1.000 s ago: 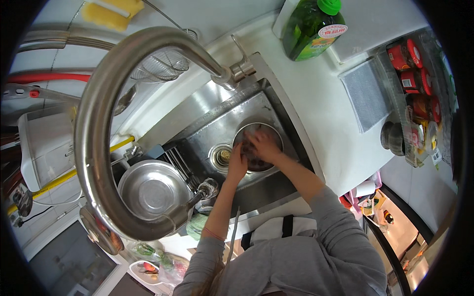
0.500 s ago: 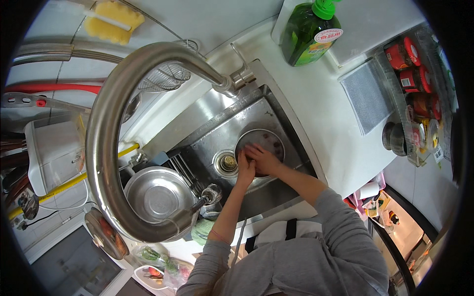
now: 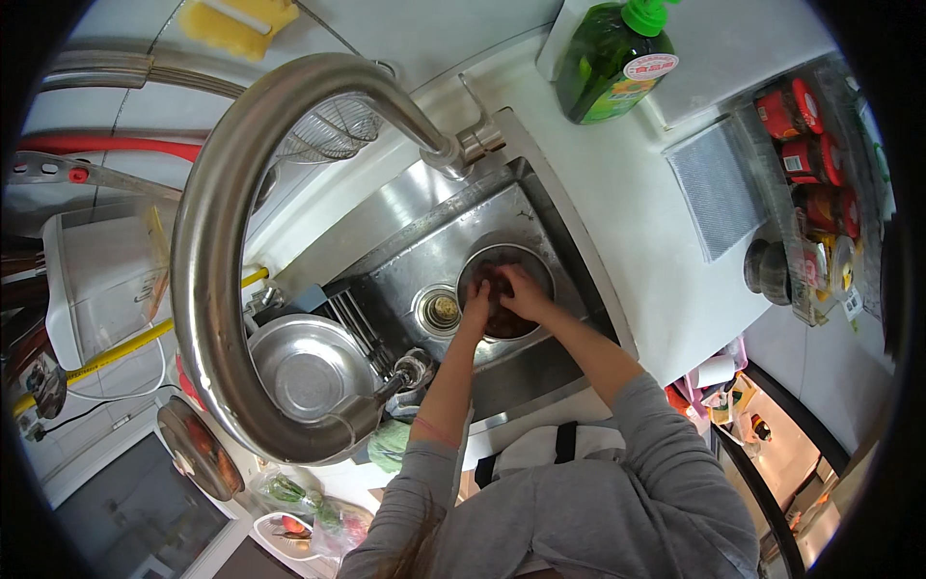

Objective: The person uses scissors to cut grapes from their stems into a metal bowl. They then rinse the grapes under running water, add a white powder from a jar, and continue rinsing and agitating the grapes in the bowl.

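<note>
A round metal bowl (image 3: 543, 273) sits in the steel sink (image 3: 492, 217), to the right of the drain strainer (image 3: 443, 310). Dark reddish-brown pieces (image 3: 508, 323) lie in it, too dim to name. Both hands are inside the bowl, close together. My left hand (image 3: 477, 305) is at its left side, fingers bent around something dark. My right hand (image 3: 526, 297) reaches in from the right with fingers curled inward. Between the fingertips is a dark reddish lump; its kind is not visible.
A large curved faucet (image 3: 198, 261) arches over the left side. Below its spout stand a metal basin (image 3: 313, 372) and a green cloth (image 3: 388, 446). A green soap bottle (image 3: 612, 68) stands on the counter behind. To the right are a grey mat (image 3: 716, 188) and red-lidded jars (image 3: 789, 108).
My hands were overlapping with fingers laid together; now they are slightly apart, fingers more bent, the dark lump showing between them. The view has shifted slightly.
</note>
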`<state>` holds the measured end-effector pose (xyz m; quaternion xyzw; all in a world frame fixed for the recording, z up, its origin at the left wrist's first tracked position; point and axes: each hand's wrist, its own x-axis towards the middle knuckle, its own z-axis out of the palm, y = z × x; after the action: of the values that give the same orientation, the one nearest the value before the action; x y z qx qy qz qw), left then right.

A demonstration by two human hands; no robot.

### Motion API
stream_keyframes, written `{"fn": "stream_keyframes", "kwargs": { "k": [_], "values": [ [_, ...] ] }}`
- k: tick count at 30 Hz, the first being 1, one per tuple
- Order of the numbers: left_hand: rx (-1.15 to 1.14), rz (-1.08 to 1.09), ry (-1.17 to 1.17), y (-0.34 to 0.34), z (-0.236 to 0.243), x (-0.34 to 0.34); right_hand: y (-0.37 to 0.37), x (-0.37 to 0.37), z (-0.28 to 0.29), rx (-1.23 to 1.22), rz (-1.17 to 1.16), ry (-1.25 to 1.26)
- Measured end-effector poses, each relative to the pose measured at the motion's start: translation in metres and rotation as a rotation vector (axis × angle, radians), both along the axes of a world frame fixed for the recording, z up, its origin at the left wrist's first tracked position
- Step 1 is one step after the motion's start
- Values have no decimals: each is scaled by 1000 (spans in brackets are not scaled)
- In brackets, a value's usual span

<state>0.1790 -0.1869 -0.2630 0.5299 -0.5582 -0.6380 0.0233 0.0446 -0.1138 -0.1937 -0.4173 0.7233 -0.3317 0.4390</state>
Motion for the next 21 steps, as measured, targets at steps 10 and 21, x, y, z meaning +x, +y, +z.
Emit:
{"fn": "stream_keyframes", "kwargs": {
  "k": [10,21],
  "values": [
    [-893,-815,-300,30,95,-2,35,5,9,59,317,602],
    [-625,-683,-243,-23,132,-26,1,-23,23,28,16,125]
  ]
}}
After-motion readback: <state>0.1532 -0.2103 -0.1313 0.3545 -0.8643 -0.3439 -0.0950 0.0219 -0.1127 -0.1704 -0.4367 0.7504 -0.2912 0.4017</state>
